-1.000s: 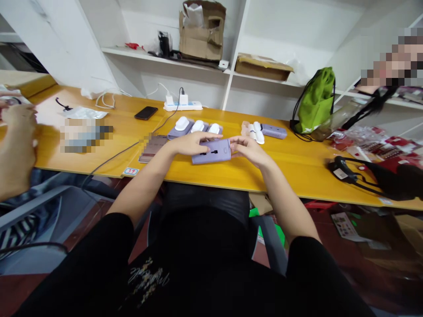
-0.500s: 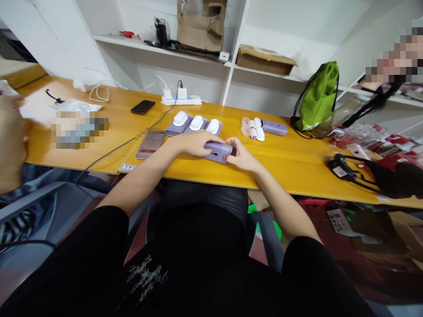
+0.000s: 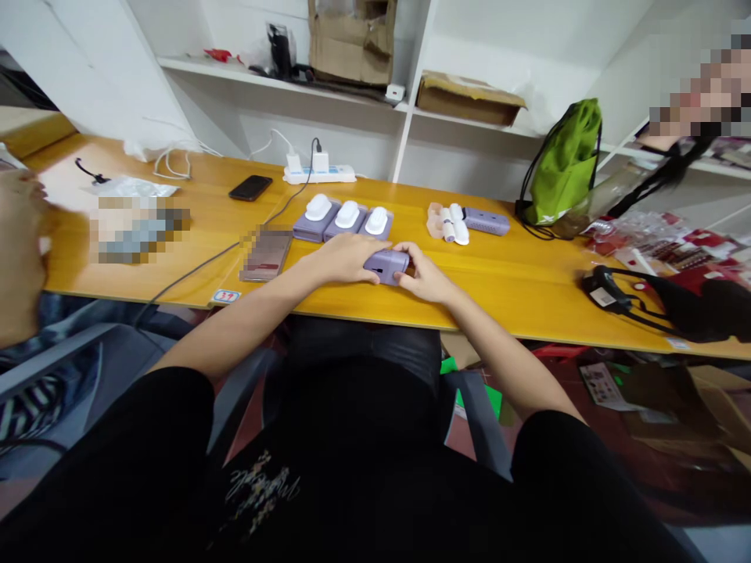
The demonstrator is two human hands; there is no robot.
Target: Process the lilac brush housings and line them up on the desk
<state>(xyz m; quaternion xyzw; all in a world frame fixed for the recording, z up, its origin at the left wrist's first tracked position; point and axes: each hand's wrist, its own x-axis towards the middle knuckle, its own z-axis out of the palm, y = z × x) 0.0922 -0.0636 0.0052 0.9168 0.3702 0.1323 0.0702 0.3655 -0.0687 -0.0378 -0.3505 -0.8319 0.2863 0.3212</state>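
Observation:
Between my two hands is a purple box-shaped case (image 3: 388, 267) with a small dark slot on its near face. My left hand (image 3: 350, 258) is closed round its left end, fingers over the top and thumb in front. At the right end my right hand (image 3: 427, 275) grips it with thumb and fingers. Just behind stand three purple bases with white rounded tops, the nearest being the right one (image 3: 376, 222). Farther right lie white rounded pieces (image 3: 456, 224) beside another purple case (image 3: 486, 221). What the case is for cannot be made out.
A dark phone (image 3: 250, 188) and a power strip (image 3: 320, 174) lie toward the back. A cable (image 3: 193, 270) crosses the table on the left. A green drawstring bag (image 3: 560, 168) and a black strapped device (image 3: 607, 295) are on the right. Another person's arm (image 3: 20, 258) is at far left.
The purple case and both hands have shifted slightly; the case's near face is tipped a little differently. Both hands keep their hold. The whole view has moved slightly.

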